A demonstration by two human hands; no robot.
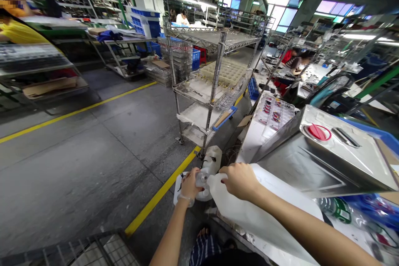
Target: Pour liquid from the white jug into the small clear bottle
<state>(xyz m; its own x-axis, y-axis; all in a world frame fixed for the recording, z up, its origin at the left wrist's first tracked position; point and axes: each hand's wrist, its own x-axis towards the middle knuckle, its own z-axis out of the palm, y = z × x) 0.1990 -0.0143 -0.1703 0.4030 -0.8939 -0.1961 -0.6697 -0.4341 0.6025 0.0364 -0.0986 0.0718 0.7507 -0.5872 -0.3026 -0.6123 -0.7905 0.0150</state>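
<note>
A large white plastic jug (246,216) lies tilted on the bench, its mouth pointing left past the edge. My right hand (241,181) is closed around the jug near its neck. My left hand (189,185) grips a small clear container (201,179), held right at the jug's mouth; whether the two touch I cannot tell. Its exact kind is unclear, as my fingers cover part of it. Below my hands, white plastic jugs (213,156) with dark marks stand on the floor.
A metal can with a red cap (318,132) sits on the bench at right, near a green-labelled plastic bottle (341,210) and a clear compartment tray (274,112). A wire shelf cart (212,95) stands ahead. A wire rack (102,249) is at lower left. People sit at benches further off.
</note>
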